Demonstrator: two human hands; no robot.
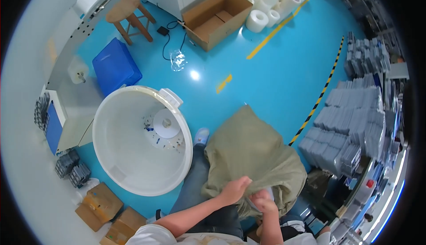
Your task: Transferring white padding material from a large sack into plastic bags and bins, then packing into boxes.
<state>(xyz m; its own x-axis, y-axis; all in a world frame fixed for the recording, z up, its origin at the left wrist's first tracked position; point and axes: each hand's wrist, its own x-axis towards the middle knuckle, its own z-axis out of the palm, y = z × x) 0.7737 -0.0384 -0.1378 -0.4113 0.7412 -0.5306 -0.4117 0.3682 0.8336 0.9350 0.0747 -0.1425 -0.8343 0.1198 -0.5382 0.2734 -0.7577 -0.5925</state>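
Both hands are gripping the gathered mouth of an olive-green sack (250,154), which is bulging full and slumping away from the fingers over the person's leg. Left hand (234,191) is closing its fingers on bunched cloth; right hand (262,202) is pinching the folds beside it. Big white tub (117,154) is standing just left of the fingers. Risk: cloth slipping, so contents are spilling onto the blue floor (266,76).

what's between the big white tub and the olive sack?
In the head view, the person's leg in grey trousers, ending in a light shoe, stands between the large round white plastic tub and the olive-green woven sack, on blue floor.
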